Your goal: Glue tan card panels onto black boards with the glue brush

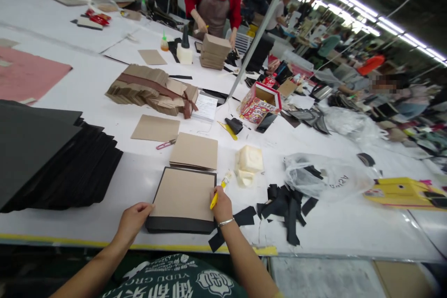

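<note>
Brown board (185, 193) sits on its black backing (178, 225) near the front of the bench (345, 229), L hand (135, 218) w/ fingers bunched at its left side (can't tell if pinching), R hand (222, 206) w/ fingers wrapped round the yellow-handled brush (224, 182) by its right; prob. best to keep the board square on the backing & bristles (227, 177) off its face. Bench is white, smooth-looking, w/ black strips (291, 216) & off-white tub (250, 159) to R; beyond, co-worker in red (213, 0), blurred workers (328, 45), tube lights (363, 7).

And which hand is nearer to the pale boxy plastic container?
Right. The right hand is just below and left of the container; the left hand is farther left, across the brown square board.
</note>
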A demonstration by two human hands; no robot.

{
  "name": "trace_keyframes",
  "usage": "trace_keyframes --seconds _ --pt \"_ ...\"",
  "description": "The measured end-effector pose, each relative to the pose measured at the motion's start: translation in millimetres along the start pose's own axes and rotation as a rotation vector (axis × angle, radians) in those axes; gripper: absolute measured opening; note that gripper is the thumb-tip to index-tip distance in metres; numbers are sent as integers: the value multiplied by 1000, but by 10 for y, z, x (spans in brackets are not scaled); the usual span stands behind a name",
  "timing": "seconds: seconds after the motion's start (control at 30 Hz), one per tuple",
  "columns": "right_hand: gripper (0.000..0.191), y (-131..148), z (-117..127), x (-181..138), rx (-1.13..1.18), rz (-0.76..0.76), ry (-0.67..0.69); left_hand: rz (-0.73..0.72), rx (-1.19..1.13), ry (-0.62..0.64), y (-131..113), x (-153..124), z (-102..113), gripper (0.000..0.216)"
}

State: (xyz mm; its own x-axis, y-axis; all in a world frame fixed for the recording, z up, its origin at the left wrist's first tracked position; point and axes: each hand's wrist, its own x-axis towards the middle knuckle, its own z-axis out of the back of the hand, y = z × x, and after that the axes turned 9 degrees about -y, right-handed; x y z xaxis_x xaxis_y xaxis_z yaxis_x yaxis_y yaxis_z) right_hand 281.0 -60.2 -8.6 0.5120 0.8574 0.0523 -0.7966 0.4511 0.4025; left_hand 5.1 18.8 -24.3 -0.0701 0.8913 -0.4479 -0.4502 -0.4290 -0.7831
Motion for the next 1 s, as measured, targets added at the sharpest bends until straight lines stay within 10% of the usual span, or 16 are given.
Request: trace_keyframes --seconds 1.0 --pt "17 18 -45 70 -10 3 56 -105 67 -24 -46 75 54 24"
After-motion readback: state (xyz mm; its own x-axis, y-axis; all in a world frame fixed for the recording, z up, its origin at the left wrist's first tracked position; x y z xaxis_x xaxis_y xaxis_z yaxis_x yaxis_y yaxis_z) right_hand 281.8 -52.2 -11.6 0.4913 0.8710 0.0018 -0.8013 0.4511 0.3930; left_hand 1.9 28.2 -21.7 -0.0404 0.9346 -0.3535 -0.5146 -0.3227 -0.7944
